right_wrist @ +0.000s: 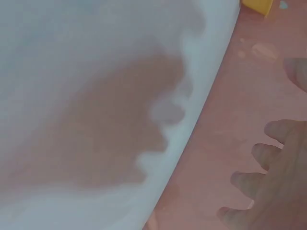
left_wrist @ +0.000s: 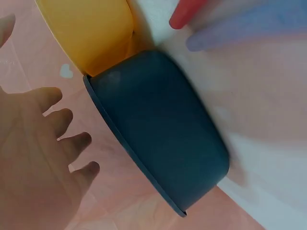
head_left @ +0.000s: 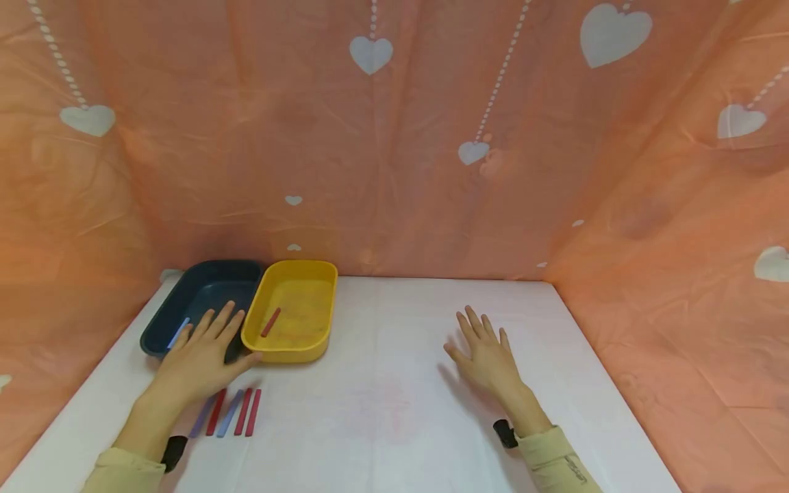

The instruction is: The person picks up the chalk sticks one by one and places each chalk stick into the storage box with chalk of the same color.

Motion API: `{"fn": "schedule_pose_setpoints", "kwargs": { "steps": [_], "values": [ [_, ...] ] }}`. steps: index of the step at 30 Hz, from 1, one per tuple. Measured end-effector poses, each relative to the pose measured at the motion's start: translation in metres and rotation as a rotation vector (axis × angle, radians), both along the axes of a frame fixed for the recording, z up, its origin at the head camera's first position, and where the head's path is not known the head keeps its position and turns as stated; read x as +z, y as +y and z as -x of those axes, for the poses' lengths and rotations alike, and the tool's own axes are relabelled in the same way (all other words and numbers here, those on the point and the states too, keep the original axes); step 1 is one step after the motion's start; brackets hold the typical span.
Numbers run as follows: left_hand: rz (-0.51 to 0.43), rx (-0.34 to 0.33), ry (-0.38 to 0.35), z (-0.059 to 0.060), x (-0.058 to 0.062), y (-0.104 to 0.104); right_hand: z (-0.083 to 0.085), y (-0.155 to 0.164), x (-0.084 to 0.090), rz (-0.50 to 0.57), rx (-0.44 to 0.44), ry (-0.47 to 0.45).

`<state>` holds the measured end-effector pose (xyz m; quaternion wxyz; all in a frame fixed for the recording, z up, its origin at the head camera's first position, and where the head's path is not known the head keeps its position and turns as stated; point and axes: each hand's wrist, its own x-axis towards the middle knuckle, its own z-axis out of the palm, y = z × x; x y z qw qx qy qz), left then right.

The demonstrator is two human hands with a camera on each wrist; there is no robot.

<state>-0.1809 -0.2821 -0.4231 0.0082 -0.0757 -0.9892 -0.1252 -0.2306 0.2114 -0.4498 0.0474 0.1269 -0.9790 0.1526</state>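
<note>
Head view: left hand [head_left: 197, 359] spread flat, fingers over near rim of dark blue tray [head_left: 203, 301], just beside yellow tray [head_left: 292, 318]; red and purple sticks [head_left: 231, 412] partly hidden under wrist; right hand [head_left: 487, 356] spread, hovering over bare white table [head_left: 382, 404], well apart; wrist views blurred

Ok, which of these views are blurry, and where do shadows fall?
Head view: sharp, with soft shadows under both hands on the table. Left wrist view: left hand and sticks blurred, dark tray clearer. Right wrist view: wholly soft, right hand casting a blurred shadow.
</note>
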Motion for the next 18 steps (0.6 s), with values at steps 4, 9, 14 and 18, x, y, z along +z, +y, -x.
{"fn": "schedule_pose_setpoints", "kwargs": {
  "steps": [4,9,14,18],
  "values": [
    [0.017,-0.016,0.05,-0.006,0.0,0.0,0.003,-0.011,0.001,0.032,0.034,0.038],
    [0.046,-0.039,0.079,-0.016,-0.005,-0.003,0.008,-0.028,0.002,0.044,0.073,0.069],
    [0.06,-0.047,0.12,-0.024,-0.007,-0.007,0.017,-0.052,0.009,0.054,0.117,0.086],
    [0.046,-0.066,0.237,-0.03,-0.007,-0.009,0.023,-0.073,0.014,0.063,0.151,0.103]
  ]
}}
